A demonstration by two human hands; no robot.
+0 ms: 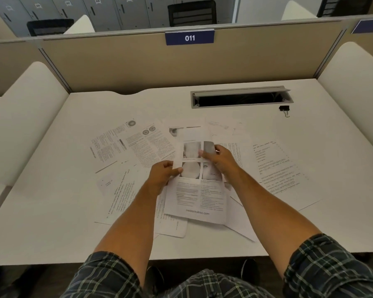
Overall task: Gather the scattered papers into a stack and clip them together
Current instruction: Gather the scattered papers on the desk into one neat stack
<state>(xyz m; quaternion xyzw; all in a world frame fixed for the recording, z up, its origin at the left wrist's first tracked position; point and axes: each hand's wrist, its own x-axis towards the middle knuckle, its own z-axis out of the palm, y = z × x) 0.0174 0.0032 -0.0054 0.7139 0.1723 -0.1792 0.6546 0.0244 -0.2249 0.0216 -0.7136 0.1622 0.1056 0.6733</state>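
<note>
Held sheet: a printed page with photos (194,168), lifted a little over the middle of the desk, well in front of the cable slot (241,97).
Left hand (163,175): fingers pinch the sheet's left edge.
Right hand (219,159): thumb and fingers grasp its upper right part.
Scattered papers (138,147): spread loose and overlapping around and under the held sheet, toward the person from the slot.
Binder clip (284,110): lies just below the slot's right end, untouched.
Progress: early by my reading; no squared stack shows, gathering and clipping are left.
</note>
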